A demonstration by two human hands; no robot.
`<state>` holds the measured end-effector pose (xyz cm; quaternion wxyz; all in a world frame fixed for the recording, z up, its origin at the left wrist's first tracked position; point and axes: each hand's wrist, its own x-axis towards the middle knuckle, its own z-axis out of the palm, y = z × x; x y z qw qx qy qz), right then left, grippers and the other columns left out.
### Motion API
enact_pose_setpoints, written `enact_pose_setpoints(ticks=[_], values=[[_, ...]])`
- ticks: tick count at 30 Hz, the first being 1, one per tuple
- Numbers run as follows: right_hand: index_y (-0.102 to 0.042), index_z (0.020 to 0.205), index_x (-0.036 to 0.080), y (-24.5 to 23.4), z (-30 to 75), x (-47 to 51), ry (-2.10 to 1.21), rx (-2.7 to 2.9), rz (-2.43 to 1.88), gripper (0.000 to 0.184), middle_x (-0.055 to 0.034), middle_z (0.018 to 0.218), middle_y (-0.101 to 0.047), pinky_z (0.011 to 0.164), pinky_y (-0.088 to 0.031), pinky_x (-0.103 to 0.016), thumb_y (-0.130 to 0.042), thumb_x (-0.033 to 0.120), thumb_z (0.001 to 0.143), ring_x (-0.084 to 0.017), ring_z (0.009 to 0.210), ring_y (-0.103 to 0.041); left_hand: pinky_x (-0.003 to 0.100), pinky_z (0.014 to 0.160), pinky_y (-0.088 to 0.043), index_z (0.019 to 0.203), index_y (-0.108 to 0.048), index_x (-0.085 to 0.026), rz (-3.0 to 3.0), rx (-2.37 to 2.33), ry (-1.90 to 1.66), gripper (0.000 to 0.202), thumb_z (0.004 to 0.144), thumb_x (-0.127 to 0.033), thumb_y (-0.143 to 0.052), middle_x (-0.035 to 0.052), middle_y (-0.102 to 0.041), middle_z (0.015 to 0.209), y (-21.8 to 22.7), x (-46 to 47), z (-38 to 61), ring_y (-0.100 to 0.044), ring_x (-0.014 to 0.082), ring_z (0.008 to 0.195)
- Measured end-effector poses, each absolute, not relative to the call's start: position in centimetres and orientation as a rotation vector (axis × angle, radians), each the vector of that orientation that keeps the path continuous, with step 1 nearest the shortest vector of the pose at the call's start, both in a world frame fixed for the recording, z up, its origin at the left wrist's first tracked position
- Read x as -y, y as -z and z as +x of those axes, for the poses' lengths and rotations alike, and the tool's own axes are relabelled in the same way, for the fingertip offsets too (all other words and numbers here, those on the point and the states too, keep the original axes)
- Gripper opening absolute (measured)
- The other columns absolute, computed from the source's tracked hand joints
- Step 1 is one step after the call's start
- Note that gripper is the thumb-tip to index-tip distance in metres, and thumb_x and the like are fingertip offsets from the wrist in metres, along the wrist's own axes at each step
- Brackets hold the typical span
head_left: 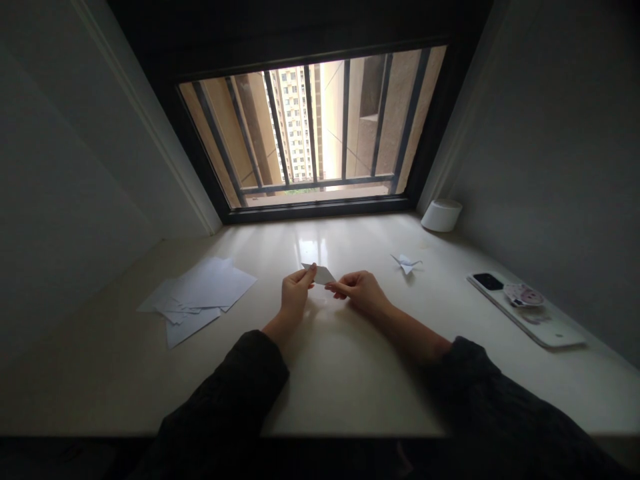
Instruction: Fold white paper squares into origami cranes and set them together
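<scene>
A small folded piece of white paper (323,273) is held between both hands a little above the pale desk (340,373). My left hand (296,292) pinches its left end with thumb and fingers closed. My right hand (361,291) pinches its right end with fingers curled in. Both arms wear dark sleeves.
A loose pile of white sheets (197,297) lies on the left of the desk. A finished folded paper crane (407,263) sits to the right. A white phone (525,308) with a round grip lies far right. A white round object (441,215) stands by the barred window (313,127).
</scene>
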<state>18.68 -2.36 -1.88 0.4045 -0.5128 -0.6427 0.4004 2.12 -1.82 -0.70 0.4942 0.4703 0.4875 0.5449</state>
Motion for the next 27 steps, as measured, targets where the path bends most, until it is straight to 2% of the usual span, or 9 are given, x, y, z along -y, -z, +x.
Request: enact_pose_setpoints(ticks=[3, 5, 9, 14, 19, 23, 25, 27], values=[[-0.073, 0.064, 0.018, 2.0, 18.6, 2.4, -1.007, 1.643, -1.282, 0.042, -0.0056, 0.059, -0.07, 0.051, -0.04, -0.024, -0.066, 0.059, 0.067, -0.014, 0.051, -0.058, 0.029, 0.073, -0.044, 0.088, -0.074, -0.017, 1.068, -1.12, -1.338, 0.041, 0.07, -0.054, -0.066, 0.0065, -0.071, 0.085, 0.7, 1.7, 1.9, -0.061, 0.0173, 0.079], [-0.072, 0.063, 0.017, 2.2, 18.5, 2.4, -1.02, 1.654, -1.268, 0.043, -0.0055, 0.059, -0.07, 0.051, -0.039, -0.024, -0.066, 0.059, 0.067, -0.014, 0.052, -0.058, 0.03, 0.074, -0.044, 0.092, -0.074, -0.018, 1.061, -1.115, -1.371, 0.042, 0.071, -0.052, -0.065, 0.0077, -0.072, 0.089, 0.6, 1.6, 1.8, -0.062, 0.0184, 0.082], [-0.071, 0.063, 0.016, 2.1, 18.2, 2.5, -1.016, 1.692, -1.252, 0.043, -0.0034, 0.059, -0.067, 0.053, -0.039, -0.025, -0.066, 0.059, 0.068, -0.015, 0.055, -0.057, 0.031, 0.072, -0.045, 0.089, -0.074, -0.017, 1.153, -1.181, -1.398, 0.039, 0.073, -0.051, -0.064, 0.0092, -0.073, 0.088, 0.0, 1.7, 1.7, -0.064, 0.021, 0.083], [-0.072, 0.08, 0.019, 1.5, 17.8, 2.7, -0.985, 1.662, -1.102, 0.034, -0.0018, 0.075, -0.07, 0.067, -0.044, -0.027, -0.064, 0.052, 0.074, -0.016, 0.07, -0.06, 0.034, 0.079, -0.046, 0.083, -0.076, -0.021, 1.591, -1.174, -1.357, 0.028, 0.078, -0.044, -0.061, 0.0072, -0.074, 0.086, -0.6, 2.5, 1.7, -0.066, 0.0231, 0.085], [-0.069, 0.064, 0.017, 1.8, 17.9, 2.7, -1.02, 1.617, -1.167, 0.033, -0.0012, 0.059, -0.065, 0.055, -0.04, -0.025, -0.067, 0.05, 0.071, -0.013, 0.055, -0.053, 0.034, 0.081, -0.047, 0.088, -0.075, -0.023, 1.734, -1.232, -1.315, 0.025, 0.078, -0.043, -0.063, 0.0073, -0.073, 0.091, -0.4, 2.7, 1.7, -0.066, 0.0242, 0.091], [-0.067, 0.061, 0.017, 1.7, 18.0, 2.6, -0.981, 1.572, -1.128, 0.033, -0.0012, 0.059, -0.064, 0.058, -0.042, -0.026, -0.066, 0.048, 0.073, -0.013, 0.056, -0.054, 0.034, 0.079, -0.048, 0.092, -0.074, -0.019, 1.6, -1.105, -1.298, 0.031, 0.078, -0.044, -0.062, 0.0078, -0.073, 0.092, -0.3, 2.1, 1.6, -0.066, 0.0226, 0.087], [-0.066, 0.061, 0.017, 1.6, 18.1, 2.5, -0.961, 1.481, -1.112, 0.034, -0.0018, 0.06, -0.064, 0.058, -0.043, -0.026, -0.065, 0.048, 0.073, -0.014, 0.057, -0.054, 0.033, 0.078, -0.049, 0.102, -0.07, -0.017, 1.489, -1.058, -1.262, 0.038, 0.074, -0.042, -0.067, 0.008, -0.073, 0.09, -0.3, 1.8, 1.6, -0.067, 0.0219, 0.085], [-0.067, 0.062, 0.017, 1.4, 18.1, 2.4, -0.962, 1.374, -1.1, 0.035, -0.002, 0.059, -0.063, 0.057, -0.044, -0.027, -0.065, 0.05, 0.073, -0.014, 0.057, -0.054, 0.032, 0.075, -0.049, 0.103, -0.069, -0.016, 1.41, -1.044, -1.187, 0.042, 0.07, -0.041, -0.072, 0.0081, -0.073, 0.087, -0.2, 1.7, 1.7, -0.067, 0.0208, 0.081]])
